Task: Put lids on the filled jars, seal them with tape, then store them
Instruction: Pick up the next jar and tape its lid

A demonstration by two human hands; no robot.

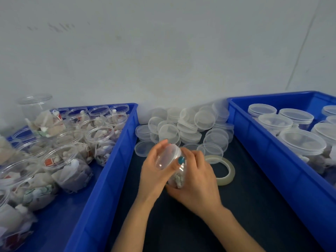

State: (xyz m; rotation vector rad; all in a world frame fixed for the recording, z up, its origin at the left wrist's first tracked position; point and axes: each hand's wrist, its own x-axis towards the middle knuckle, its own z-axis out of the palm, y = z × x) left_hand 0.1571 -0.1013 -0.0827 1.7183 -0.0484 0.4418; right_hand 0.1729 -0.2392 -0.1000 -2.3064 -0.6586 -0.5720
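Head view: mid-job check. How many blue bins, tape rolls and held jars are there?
Bins: 2, left, right
Tape roll: 1
Held jar: 1
Total: 4

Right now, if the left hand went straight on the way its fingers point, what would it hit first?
Probably the heap of loose lids just beyond the left hand, which holds the jar by its lid end. Depth is unclear; it might pass above them.
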